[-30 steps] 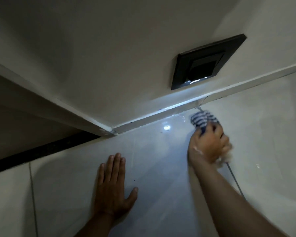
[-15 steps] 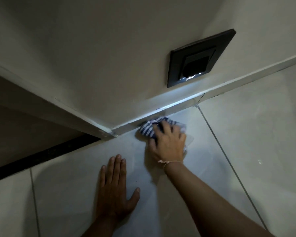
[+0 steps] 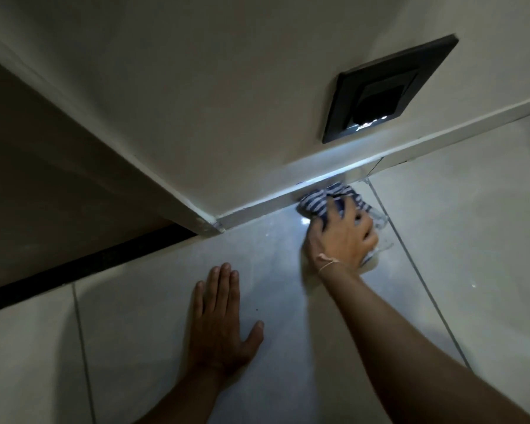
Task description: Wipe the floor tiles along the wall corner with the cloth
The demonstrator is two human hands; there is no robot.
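Observation:
A blue-and-white striped cloth [image 3: 322, 201] lies bunched on the glossy pale floor tile [image 3: 276, 246], pressed against the white skirting [image 3: 257, 208] at the foot of the wall. My right hand [image 3: 343, 235] presses down on the cloth, fingers spread over it, covering most of it. My left hand [image 3: 219, 319] lies flat on the tile nearer to me, palm down, holding nothing. The outer wall corner [image 3: 214, 224] is to the left of the cloth.
A black wall socket plate [image 3: 386, 90] sits low on the wall above the cloth. A grout line [image 3: 410, 261] runs diagonally just right of my right hand. A dark strip [image 3: 83, 264] crosses the floor beyond the corner at left.
My right hand slid the cloth left along the skirting toward the corner, then back right near the grout line. My left hand has stayed flat on the tile.

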